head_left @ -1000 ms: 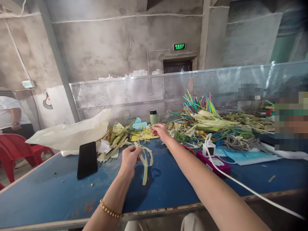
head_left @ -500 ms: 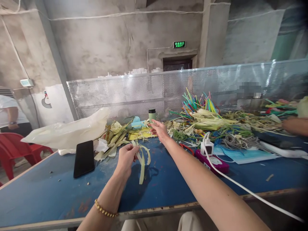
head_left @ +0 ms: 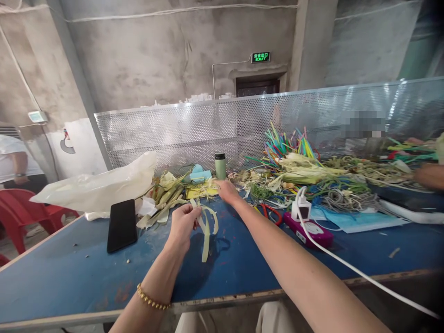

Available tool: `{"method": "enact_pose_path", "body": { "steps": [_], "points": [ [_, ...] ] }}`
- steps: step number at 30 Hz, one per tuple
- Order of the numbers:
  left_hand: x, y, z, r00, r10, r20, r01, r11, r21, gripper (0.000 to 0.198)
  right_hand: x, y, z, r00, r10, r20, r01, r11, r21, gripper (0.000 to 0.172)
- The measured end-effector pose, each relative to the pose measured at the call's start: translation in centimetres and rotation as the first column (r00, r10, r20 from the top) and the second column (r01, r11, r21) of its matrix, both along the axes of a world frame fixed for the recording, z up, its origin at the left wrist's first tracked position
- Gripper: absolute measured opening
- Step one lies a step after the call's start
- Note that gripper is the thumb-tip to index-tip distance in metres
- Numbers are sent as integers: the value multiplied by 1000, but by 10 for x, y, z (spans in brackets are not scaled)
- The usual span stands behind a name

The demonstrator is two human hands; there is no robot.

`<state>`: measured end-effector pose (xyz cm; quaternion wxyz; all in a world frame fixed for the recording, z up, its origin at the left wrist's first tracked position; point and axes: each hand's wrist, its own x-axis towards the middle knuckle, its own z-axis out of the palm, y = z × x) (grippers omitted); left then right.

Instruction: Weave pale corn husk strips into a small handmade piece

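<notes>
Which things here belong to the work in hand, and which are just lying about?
Apparently in use: left hand, pinching pale strips; right hand, beside pale scraps.

Apparently just lying about: black phone, green bottle, purple power strip, blue face mask.

Pale green strips (head_left: 206, 245) contrast with a blue table (head_left: 79, 277) stained rust-brown in places. The bracelet (head_left: 152, 303) is beaded gold, the phone (head_left: 122, 226) black, the bag (head_left: 100, 186) cream, the chair (head_left: 15, 210) red. Sticks (head_left: 282, 147) mix green, yellow, red and blue, and husks (head_left: 307, 177) show yellow-green. A soft green bottle (head_left: 220, 170) wears a black lid (head_left: 219, 157), the charger (head_left: 306, 202) is white, the power strip (head_left: 323, 237) purple, the mask (head_left: 362, 221) light blue. The silver panel (head_left: 173, 132) carries a dotted pattern.
</notes>
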<state>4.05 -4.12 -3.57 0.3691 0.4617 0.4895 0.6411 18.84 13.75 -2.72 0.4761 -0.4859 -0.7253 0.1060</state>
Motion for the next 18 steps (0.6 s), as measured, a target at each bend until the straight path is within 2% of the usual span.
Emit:
{"method": "enact_pose_path", "body": {
  "steps": [3,8,13,16,18],
  "points": [
    [0,1,-1,1000,4,4,-4,1000,3,28,6,4,-1,996,8,94,-8,1000,-2,47],
    [0,-1,0,1000,0,0,0,1000,3,29,23,8,18,989,-58,133,52,997,52,39],
    [-2,-1,-1,1000,21,3,-21,1000,4,27,12,-11,24,973,40,228,-47,999,27,26],
    [-4,1,-2,999,31,9,-31,999,-10,27,19,-22,42,964,62,260,-74,997,35,22],
    [-4,1,-2,1000,24,12,-23,1000,-18,26,40,-25,62,971,24,239,-40,997,63,19]
  ]
}}
